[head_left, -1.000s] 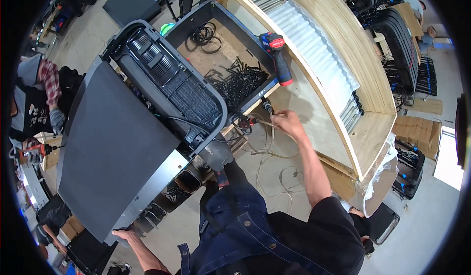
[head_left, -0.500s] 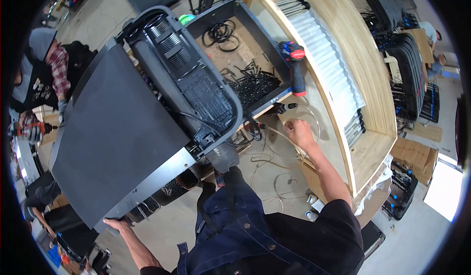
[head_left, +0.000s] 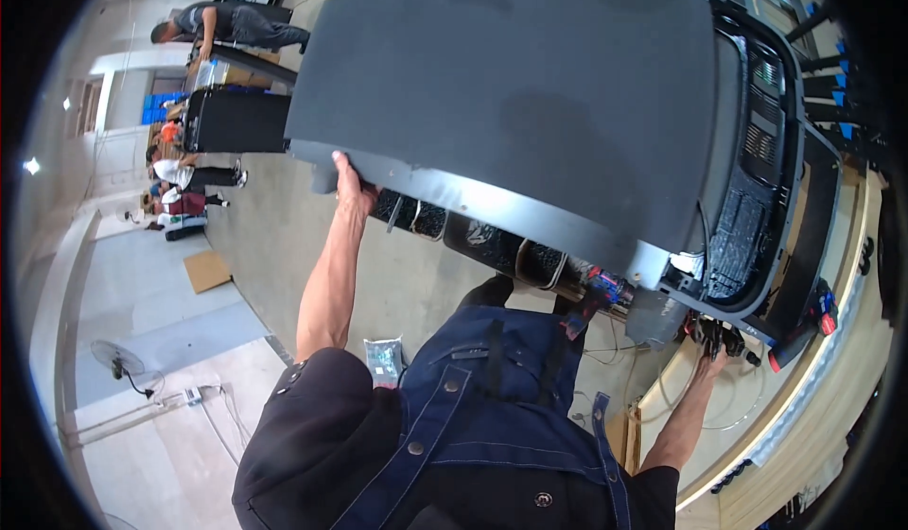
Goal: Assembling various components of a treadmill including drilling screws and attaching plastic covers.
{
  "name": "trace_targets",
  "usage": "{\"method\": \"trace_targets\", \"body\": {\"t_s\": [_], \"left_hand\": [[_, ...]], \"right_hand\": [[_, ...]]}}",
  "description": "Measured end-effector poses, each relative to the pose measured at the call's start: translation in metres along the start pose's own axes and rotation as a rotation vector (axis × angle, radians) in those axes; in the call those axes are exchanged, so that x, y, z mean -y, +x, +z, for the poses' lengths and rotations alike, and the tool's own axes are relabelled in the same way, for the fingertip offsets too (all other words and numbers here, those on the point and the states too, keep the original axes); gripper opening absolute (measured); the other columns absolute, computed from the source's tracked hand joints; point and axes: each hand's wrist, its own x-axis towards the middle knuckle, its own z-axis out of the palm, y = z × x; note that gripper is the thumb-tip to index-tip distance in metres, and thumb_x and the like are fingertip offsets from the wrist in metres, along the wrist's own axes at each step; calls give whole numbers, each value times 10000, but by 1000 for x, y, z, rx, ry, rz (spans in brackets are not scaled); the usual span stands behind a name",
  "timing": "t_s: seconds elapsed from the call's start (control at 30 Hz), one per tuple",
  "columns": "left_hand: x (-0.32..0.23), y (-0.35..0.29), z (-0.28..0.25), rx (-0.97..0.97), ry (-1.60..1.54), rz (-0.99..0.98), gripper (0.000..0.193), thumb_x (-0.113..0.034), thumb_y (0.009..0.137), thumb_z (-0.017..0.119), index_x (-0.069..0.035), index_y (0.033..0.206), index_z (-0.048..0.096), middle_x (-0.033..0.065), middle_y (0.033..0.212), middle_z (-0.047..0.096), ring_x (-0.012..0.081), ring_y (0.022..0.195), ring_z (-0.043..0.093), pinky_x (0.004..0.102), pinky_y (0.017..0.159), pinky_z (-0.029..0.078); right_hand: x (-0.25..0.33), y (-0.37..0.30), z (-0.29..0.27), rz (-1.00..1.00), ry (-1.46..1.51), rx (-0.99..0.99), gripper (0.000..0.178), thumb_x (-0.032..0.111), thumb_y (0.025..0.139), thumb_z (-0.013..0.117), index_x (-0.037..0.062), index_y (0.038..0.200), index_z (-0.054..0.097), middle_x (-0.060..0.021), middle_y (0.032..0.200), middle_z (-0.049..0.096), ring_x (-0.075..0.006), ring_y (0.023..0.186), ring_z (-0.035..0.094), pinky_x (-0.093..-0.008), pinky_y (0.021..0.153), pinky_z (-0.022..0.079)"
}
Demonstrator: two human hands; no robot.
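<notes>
A broad dark grey panel [head_left: 492, 86] with a bare metal edge strip [head_left: 482, 204] fills the upper middle, part of a machine that looks like a treadmill. My left hand [head_left: 352, 188] grips its near left corner, thumb on top and fingers underneath. Far to the right, my right hand [head_left: 717, 364] is closed around a black power tool [head_left: 726, 339] below the machine's black plastic housing [head_left: 747, 218]; its fingertips are partly hidden. Close by sits a grey rounded part [head_left: 656, 318] under the panel's right corner.
A black-sided tray [head_left: 809, 208] adjoins the housing, with a red-and-black cordless driver [head_left: 825, 309] at its corner. A curved wooden box [head_left: 832, 407] borders the right. Another driver [head_left: 605, 289] hangs below the panel. People [head_left: 241, 25] work at the far left; a fan [head_left: 118, 364] stands nearer.
My view has swung left, so the panel now lies farther right. My right hand has gone from free above the hoses to the black tool. My left hand stays at the panel's edge.
</notes>
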Motion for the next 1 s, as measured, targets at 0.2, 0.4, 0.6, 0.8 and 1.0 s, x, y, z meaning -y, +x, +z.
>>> {"method": "trace_targets", "body": {"t_s": [0.2, 0.4, 0.6, 0.8, 1.0], "left_hand": [[35, -5, -113, 67, 325, 10, 653, -685, 974, 465, -70, 1110, 635, 59, 906, 665, 181, 755, 671, 322, 603, 542], [116, 83, -211, -152, 713, -53, 322, -374, 941, 692, -56, 982, 723, 60, 817, 722, 185, 716, 709, 332, 622, 559], [127, 134, -180, 21, 1023, 293, 209, -248, 886, 705, -101, 1031, 732, 153, 959, 730, 342, 926, 708, 447, 857, 542], [138, 166, -165, 66, 1246, 555, 85, -164, 853, 702, -111, 918, 686, 189, 1011, 692, 388, 940, 693, 504, 768, 572], [123, 173, -179, 396, 1347, 643, 159, -89, 881, 652, -55, 1031, 610, 199, 1090, 621, 409, 974, 671, 519, 800, 562]], "right_hand": [[171, -44, -83, 467, 452, -230, 376, 179, 812, 850, -54, 1087, 742, -100, 1049, 734, -185, 933, 661, -336, 910, 514], [351, -121, -183, 332, 311, -556, 584, 419, 897, 771, -92, 1162, 670, -151, 1114, 695, -234, 982, 669, -368, 912, 546], [481, -198, -197, 98, 1081, -713, 606, 314, 976, 661, -81, 1399, 480, -250, 1393, 561, -378, 1290, 556, -497, 1100, 470], [578, -259, -133, -150, 1301, -439, 609, 147, 961, 631, -91, 1468, 393, -198, 1534, 459, -388, 1255, 573, -515, 1076, 477], [714, -268, -25, -105, 1150, -186, 570, 81, 861, 714, -68, 1369, 502, -185, 1276, 602, -266, 1090, 582, -422, 996, 510]]}}
